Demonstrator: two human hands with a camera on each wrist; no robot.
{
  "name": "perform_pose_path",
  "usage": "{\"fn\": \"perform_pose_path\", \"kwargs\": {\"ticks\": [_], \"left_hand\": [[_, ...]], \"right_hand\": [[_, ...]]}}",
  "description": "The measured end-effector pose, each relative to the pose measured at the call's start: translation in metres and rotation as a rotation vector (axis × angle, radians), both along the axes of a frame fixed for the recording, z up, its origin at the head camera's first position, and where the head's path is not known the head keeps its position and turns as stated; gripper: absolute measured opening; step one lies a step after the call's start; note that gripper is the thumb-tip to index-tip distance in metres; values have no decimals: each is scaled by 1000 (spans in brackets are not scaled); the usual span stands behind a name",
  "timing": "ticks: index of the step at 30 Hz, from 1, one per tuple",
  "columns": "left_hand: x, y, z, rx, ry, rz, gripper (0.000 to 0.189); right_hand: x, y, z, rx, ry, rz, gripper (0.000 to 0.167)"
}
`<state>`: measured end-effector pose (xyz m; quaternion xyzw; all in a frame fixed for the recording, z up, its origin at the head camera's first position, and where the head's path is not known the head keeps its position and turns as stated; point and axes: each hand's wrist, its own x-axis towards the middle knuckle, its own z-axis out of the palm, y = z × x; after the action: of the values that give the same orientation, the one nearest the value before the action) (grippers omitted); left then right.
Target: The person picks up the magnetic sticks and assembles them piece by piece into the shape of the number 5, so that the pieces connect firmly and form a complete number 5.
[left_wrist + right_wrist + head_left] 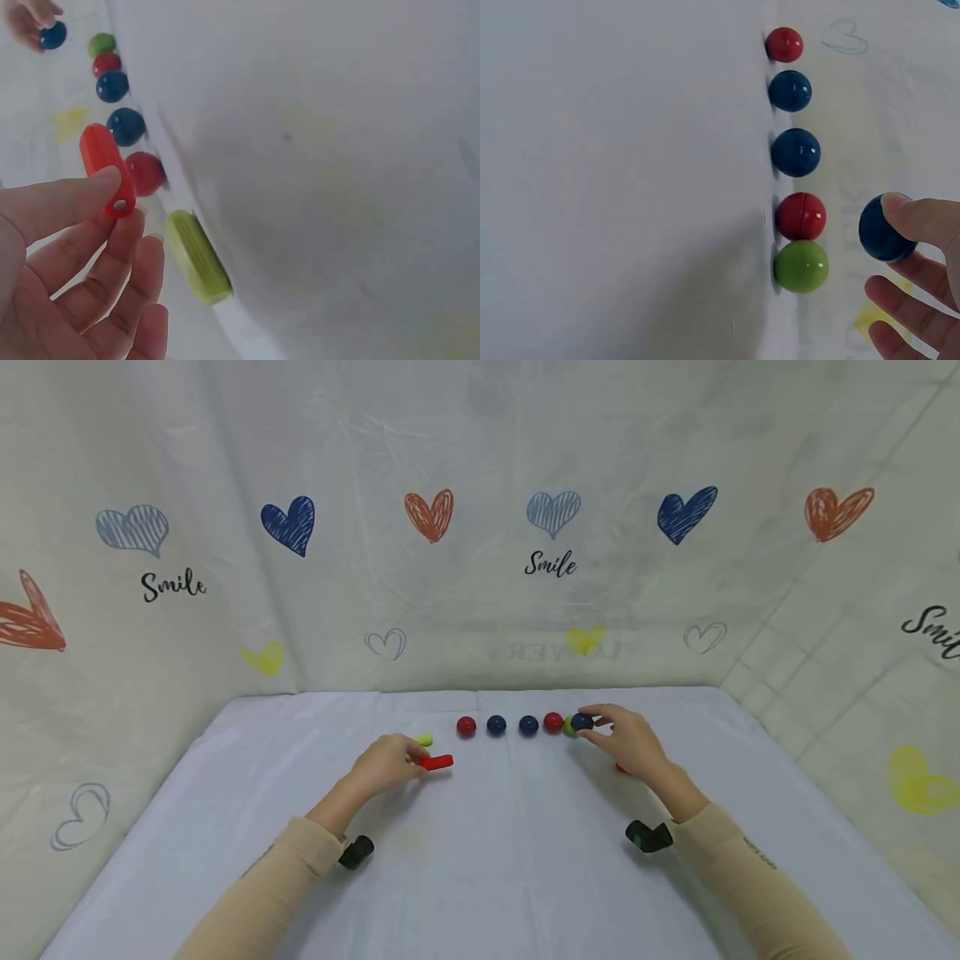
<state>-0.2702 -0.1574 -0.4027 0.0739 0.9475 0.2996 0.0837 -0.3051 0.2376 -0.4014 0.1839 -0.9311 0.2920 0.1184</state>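
Observation:
My left hand (384, 763) pinches a small red oblong piece (99, 150) between thumb and fingers; it has rounded ends and a metal rivet at one end. Just beyond that hand a yellow-green oblong piece (199, 259) with lengthwise grooves lies on the table. My right hand (632, 742) pinches a dark blue ball (885, 229) between thumb and fingers, raised beside a green ball (801, 266). The green ball touches a red ball (802, 216) at the right of a row. Leftward follow two blue balls (528, 725) and another red ball (466, 727).
A white cloth covers the table (480, 860), and a backdrop with printed hearts (429, 515) hangs behind its far edge. Part of a red thing (622, 768) shows under the right hand. Black wrist devices (356, 852) sit by both sleeves.

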Motion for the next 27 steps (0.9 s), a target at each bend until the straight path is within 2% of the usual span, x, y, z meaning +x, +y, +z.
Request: {"fn": "perform_pose_path", "kwargs": {"ticks": [6, 16, 21, 27], "left_hand": [[-3, 10, 0, -2, 38, -23, 20], [-8, 25, 1, 18, 42, -35, 20], [-10, 33, 1, 34, 37, -32, 19], [-13, 46, 0, 34, 55, -57, 20]], "right_hand": [[2, -13, -8, -16, 11, 46, 37], [3, -29, -17, -26, -12, 145, 38], [1, -33, -19, -5, 5, 175, 37], [-1, -36, -25, 1, -29, 190, 38]]}}
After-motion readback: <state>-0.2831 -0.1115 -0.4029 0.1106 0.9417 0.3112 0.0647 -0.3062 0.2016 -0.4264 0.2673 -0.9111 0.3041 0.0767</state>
